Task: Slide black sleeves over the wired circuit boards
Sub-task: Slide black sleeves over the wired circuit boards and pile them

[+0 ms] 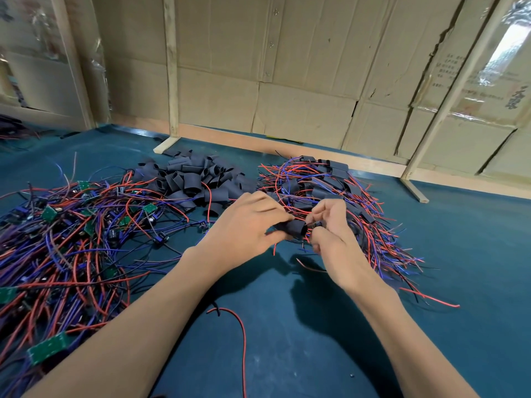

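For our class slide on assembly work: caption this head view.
Left hand holds a black sleeve while right hand feeds in a wired board.

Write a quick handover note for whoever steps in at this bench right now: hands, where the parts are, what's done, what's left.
Left hand grips a black sleeve; right hand pinches a wired board at its mouth, not yet fully in.
Bare boards piled at left, loose sleeves at the back centre, sleeved boards at right.
Done: the right pile. Left: finish this one, then the large left pile.
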`<state>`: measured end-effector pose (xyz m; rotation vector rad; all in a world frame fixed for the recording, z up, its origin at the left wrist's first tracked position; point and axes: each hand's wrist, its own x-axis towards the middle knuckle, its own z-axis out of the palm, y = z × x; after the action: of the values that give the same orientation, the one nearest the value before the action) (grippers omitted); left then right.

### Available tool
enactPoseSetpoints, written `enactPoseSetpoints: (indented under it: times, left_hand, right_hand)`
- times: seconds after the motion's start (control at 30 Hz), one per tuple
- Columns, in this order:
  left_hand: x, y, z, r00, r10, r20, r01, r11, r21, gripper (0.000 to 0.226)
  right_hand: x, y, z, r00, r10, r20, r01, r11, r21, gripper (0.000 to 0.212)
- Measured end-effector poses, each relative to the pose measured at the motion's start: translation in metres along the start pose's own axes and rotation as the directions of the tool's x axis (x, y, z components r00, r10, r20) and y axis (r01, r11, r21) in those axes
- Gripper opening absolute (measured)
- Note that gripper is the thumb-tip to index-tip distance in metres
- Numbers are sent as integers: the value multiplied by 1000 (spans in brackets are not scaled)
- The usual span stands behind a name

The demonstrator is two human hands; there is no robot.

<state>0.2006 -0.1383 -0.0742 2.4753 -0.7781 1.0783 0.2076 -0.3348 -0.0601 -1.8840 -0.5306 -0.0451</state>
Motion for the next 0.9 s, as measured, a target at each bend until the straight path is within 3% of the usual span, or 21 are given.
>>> enactPoseSetpoints:
  times: [0.17,0.33,0.4,0.53,0.67,0.9]
  left_hand:
    - [-1,1,0,997,-78,-28,76,996,-46,32]
    - [-2,-1,-5,985,-146,-96,139,987,-78,35]
    - [-2,-1,-6,983,-154,-100,148,987,-67,35]
    - [-3,-2,-4,982,-166,-94,162,985,-55,37]
    - [-3,-7,-4,974,-184,-131,183,983,-21,38]
    - [-3,-12,-4,983,-128,-128,136,989,61,42]
  right_hand:
    - [1,4,4,999,-44,17,40,979,202,43]
    - [4,3,4,978,163,-127,-111,932,344,37]
    - [5,3,0,972,173,-161,-126,955,267,30]
    - [5,5,-4,992,43,-120,-27,991,128,13]
    - [2,4,1,998,-42,-48,45,997,63,28]
    - [1,-1,2,989,-77,-125,84,995,50,20]
